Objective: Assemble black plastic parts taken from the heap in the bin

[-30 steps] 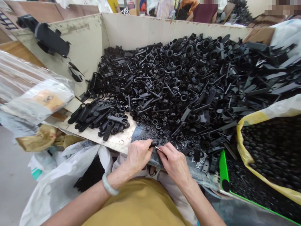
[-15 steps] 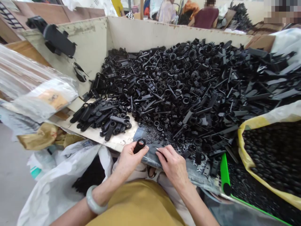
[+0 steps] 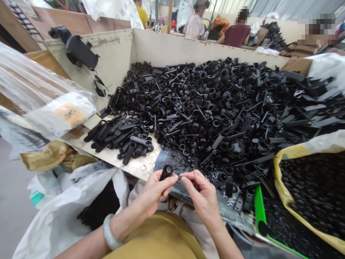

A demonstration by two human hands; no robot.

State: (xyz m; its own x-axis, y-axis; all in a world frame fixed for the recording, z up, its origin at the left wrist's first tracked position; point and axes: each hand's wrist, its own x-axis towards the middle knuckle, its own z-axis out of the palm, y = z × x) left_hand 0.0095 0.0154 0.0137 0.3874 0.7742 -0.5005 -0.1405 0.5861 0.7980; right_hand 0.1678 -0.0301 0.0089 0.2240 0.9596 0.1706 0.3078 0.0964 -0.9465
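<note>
My left hand (image 3: 155, 189) is closed round a black plastic part with a ring-shaped end (image 3: 167, 170), the ring facing up. Close beside it, my right hand (image 3: 201, 190) has thumb and forefinger pinched near the left fingertips; any small piece between them is too small to name. A thin dark tool (image 3: 195, 177) lies across the right fingers, mostly hidden by them. Just beyond both hands, small black rings and metal bits (image 3: 178, 160) are spread on the bench. Flat black arm-shaped parts (image 3: 130, 144) form a low pile to the left.
A large heap of black plastic parts (image 3: 205, 97) fills the pale-walled bin (image 3: 172, 41). Silver pins (image 3: 233, 196) lie to the right, by a green-edged tray (image 3: 259, 207) and a yellow-rimmed sack (image 3: 279, 172). A white sack (image 3: 51, 219) stands at left. People sit behind.
My right hand has turned and its fingertips have come up to my left fingertips. The pointed tip that stuck out of it is now turned upward. The view has tilted up slightly.
</note>
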